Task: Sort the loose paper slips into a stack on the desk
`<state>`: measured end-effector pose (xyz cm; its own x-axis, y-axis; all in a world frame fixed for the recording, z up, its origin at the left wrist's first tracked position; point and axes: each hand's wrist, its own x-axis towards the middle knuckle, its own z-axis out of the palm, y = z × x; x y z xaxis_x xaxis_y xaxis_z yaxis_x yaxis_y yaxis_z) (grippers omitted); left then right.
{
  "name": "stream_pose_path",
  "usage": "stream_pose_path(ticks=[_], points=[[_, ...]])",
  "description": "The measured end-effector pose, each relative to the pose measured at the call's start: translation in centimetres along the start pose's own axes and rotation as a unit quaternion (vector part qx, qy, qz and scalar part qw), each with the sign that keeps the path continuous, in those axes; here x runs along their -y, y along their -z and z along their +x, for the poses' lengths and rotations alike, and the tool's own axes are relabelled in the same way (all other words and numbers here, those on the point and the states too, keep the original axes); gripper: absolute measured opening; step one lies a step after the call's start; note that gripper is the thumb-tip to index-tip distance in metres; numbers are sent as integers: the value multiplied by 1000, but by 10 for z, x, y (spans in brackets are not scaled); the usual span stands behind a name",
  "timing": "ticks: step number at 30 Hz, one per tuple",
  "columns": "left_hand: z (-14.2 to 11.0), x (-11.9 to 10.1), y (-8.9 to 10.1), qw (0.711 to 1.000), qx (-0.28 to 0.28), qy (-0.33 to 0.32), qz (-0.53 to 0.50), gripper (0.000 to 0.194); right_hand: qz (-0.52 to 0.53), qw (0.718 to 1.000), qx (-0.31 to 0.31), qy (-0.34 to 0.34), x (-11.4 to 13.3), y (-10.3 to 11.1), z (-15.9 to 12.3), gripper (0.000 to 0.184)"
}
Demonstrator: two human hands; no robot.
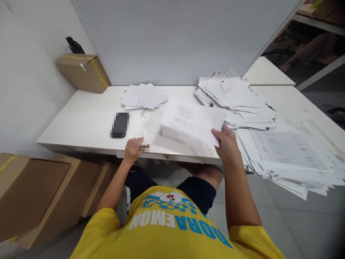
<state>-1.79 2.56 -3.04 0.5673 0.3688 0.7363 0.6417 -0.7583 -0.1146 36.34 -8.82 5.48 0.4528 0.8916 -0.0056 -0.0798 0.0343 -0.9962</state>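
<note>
Near the table's front edge, my left hand (133, 149) is closed around a small stapler (145, 145); only its metal front end shows past my fingers. My right hand (228, 142) pinches the right edge of some printed paper (192, 120), thumb on top. The paper is tilted above the tabletop and slightly blurred, so I cannot tell how many sheets there are. Just right of that hand lies a large spread stack of printed papers (291, 151). Behind it is another messy paper pile (231, 93).
A smaller paper pile (145, 96) lies at the back of the white table (81, 118), with a dark phone-like device (120, 125) in front. A taped cardboard box (82, 72) stands at the back left. More cardboard boxes (54, 190) are on the floor at left. A wall panel (172, 43) bounds the back.
</note>
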Motion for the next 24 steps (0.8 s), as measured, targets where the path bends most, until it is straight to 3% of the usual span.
stream_pose_path(ticks=[2,4,7,9,11,13,16,18,21,24], points=[[0,-1,-2,997,-77,-12,27,58,8,999,16,34,3,-33,46,50],[2,-3,0,994,-100,-15,42,65,-2,999,33,36,8,-79,88,48],[4,-2,2,997,-51,-34,53,73,-160,985,59,3,14,-154,132,43],[4,0,1,997,-19,-39,59,77,-212,975,65,-1,14,-195,152,41],[4,4,-1,997,2,-30,65,79,-260,963,72,-3,13,-221,168,38],[5,7,-3,997,10,-24,71,79,-313,947,76,-2,13,-231,185,38],[9,9,-2,997,-1,-36,72,79,-391,918,71,2,22,-214,210,39],[14,9,-1,996,-15,-49,76,80,-436,898,55,1,33,-181,226,36],[18,9,1,994,-32,-60,80,79,-496,868,-2,-4,46,-103,242,37],[21,11,-1,994,-47,-67,72,72,-562,821,-101,-19,48,-12,239,52]])
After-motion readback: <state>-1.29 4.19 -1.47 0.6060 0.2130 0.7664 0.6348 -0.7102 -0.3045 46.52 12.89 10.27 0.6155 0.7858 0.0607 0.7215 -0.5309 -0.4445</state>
